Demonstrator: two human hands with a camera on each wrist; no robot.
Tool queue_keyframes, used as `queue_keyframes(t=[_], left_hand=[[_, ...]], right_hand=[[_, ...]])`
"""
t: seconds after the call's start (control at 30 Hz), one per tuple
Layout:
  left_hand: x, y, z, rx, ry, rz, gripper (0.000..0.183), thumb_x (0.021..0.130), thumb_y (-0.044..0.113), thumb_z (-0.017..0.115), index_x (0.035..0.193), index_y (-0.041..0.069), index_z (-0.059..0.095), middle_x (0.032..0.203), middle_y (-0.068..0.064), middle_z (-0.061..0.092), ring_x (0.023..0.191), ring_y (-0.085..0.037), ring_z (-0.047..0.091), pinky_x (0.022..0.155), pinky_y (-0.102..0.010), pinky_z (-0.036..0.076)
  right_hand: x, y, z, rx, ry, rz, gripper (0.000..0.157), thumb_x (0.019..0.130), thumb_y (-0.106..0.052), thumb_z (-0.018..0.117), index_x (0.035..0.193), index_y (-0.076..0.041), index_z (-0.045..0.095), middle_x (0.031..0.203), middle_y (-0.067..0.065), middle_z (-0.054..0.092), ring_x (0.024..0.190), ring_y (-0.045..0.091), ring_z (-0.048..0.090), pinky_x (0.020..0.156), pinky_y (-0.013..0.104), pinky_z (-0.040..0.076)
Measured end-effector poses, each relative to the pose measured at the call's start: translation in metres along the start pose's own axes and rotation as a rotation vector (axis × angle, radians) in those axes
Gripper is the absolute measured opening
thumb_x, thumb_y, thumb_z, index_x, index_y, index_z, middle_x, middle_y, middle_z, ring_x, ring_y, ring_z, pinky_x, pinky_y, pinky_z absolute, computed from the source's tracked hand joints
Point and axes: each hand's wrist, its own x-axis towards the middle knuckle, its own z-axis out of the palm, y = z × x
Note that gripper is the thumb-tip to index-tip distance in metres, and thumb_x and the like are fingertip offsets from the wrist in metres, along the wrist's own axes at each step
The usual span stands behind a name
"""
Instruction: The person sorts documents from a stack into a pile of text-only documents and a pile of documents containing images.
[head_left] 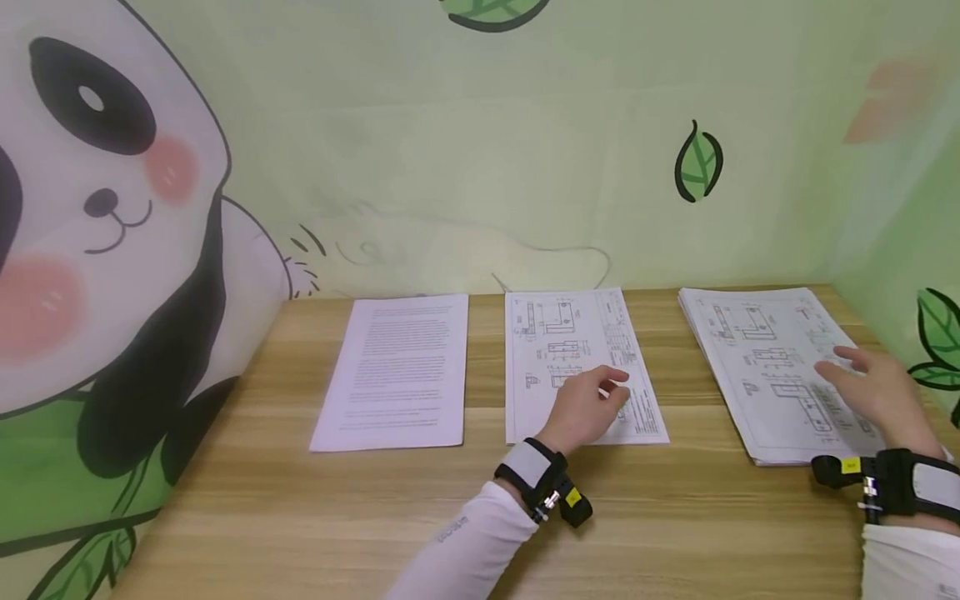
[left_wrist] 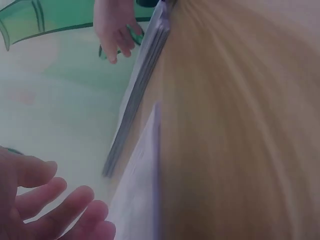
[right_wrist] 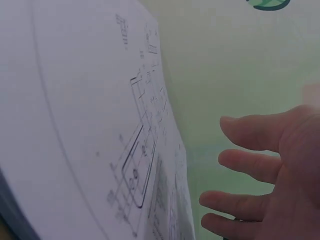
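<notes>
My left hand [head_left: 588, 407] hovers over the lower part of the middle stack of technical drawings [head_left: 536, 408], fingers loosely bent and nothing between them. In the left wrist view, a gap shows between that hand [left_wrist: 55, 207] and the drawings [left_wrist: 137, 195]. Over the right edge of a thicker stack of drawings [head_left: 750, 375] is my right hand [head_left: 873, 392], holding nothing. The right wrist view shows its thumb and fingers [right_wrist: 235, 200] spread beside the top sheet [right_wrist: 75, 100], apart from it. Whether either hand touches paper lower down is hidden.
A stack of printed text pages [head_left: 397, 375] lies on the left of the wooden table [head_left: 300, 517]. Behind the table rises a green wall covering [head_left: 450, 150] with a panda and leaves. Another wall stands close on the right.
</notes>
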Motion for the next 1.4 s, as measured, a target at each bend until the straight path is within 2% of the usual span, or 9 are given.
queue_keyframes(t=[0.13,0.27,0.4,0.5,0.63,0.73,1.03,1.23,1.4], left_hand=[[0.0,0.008,0.014,-0.033,-0.036,0.006,0.027,0.091,0.025,0.056,0.113,0.015,0.066,0.096,-0.001,0.069,0.078,-0.007,0.058,0.063,-0.02,0.046],[-0.003,0.017,0.03,-0.072,-0.096,0.005,0.029,0.09,0.027,0.057,0.115,0.015,0.066,0.098,0.001,0.07,0.078,-0.005,0.06,0.063,-0.018,0.047],[-0.003,0.023,0.049,-0.147,-0.147,-0.028,0.031,0.089,0.027,0.057,0.117,0.015,0.066,0.093,0.001,0.071,0.069,-0.003,0.061,0.06,-0.017,0.046],[-0.003,0.025,0.061,-0.3,-0.19,-0.086,0.032,0.089,0.023,0.058,0.118,0.012,0.065,0.088,-0.003,0.072,0.065,-0.007,0.065,0.059,-0.018,0.048],[-0.001,0.027,0.075,-0.568,-0.241,-0.166,0.035,0.088,0.016,0.059,0.121,0.003,0.061,0.095,-0.014,0.073,0.078,-0.022,0.071,0.069,-0.027,0.057],[0.0,0.028,0.082,-0.694,-0.261,-0.203,0.038,0.088,0.013,0.058,0.123,-0.002,0.058,0.102,-0.018,0.071,0.087,-0.029,0.07,0.077,-0.033,0.058],[0.003,0.035,0.09,-0.764,-0.289,-0.264,0.039,0.088,0.013,0.06,0.124,-0.002,0.057,0.102,-0.018,0.071,0.09,-0.028,0.07,0.082,-0.038,0.057],[0.007,0.038,0.096,-0.808,-0.261,-0.291,0.034,0.087,0.01,0.059,0.118,-0.002,0.061,0.096,-0.019,0.072,0.089,-0.031,0.069,0.083,-0.043,0.056],[0.01,0.039,0.099,-0.821,-0.241,-0.32,0.022,0.088,0.009,0.058,0.107,0.002,0.065,0.09,-0.02,0.073,0.086,-0.03,0.07,0.081,-0.042,0.057]], right_hand=[[0.004,0.009,0.001,-0.01,0.001,0.042,0.081,0.093,-0.05,0.037,0.142,0.012,0.018,0.136,0.05,0.018,0.117,0.063,0.025,0.088,0.071,0.029],[0.005,0.013,0.002,0.004,0.009,0.147,0.077,0.094,-0.045,0.036,0.143,0.011,0.015,0.141,0.046,0.014,0.118,0.059,0.025,0.094,0.07,0.026],[0.003,0.014,0.003,-0.006,0.019,0.202,0.073,0.095,-0.041,0.036,0.142,0.012,0.017,0.139,0.046,0.018,0.111,0.055,0.031,0.088,0.065,0.033],[0.001,0.012,0.002,-0.017,0.021,0.201,0.072,0.095,-0.039,0.037,0.141,0.013,0.019,0.137,0.046,0.021,0.108,0.053,0.034,0.086,0.064,0.035],[0.001,0.012,0.002,-0.015,0.037,0.201,0.071,0.095,-0.038,0.037,0.14,0.014,0.021,0.136,0.047,0.023,0.109,0.053,0.033,0.088,0.064,0.033],[0.002,0.013,0.002,0.003,0.061,0.206,0.07,0.094,-0.037,0.037,0.14,0.014,0.023,0.136,0.046,0.025,0.109,0.053,0.034,0.086,0.062,0.034],[0.005,0.014,0.007,0.089,0.104,0.246,0.068,0.094,-0.037,0.037,0.141,0.01,0.026,0.139,0.042,0.026,0.114,0.052,0.033,0.087,0.062,0.032],[0.004,0.01,0.01,0.13,0.094,0.212,0.067,0.093,-0.039,0.04,0.138,0.011,0.033,0.138,0.042,0.029,0.111,0.05,0.035,0.076,0.055,0.035],[0.003,0.008,0.011,0.105,0.1,0.155,0.067,0.093,-0.041,0.04,0.134,0.012,0.04,0.136,0.043,0.031,0.11,0.05,0.037,0.073,0.051,0.035]])
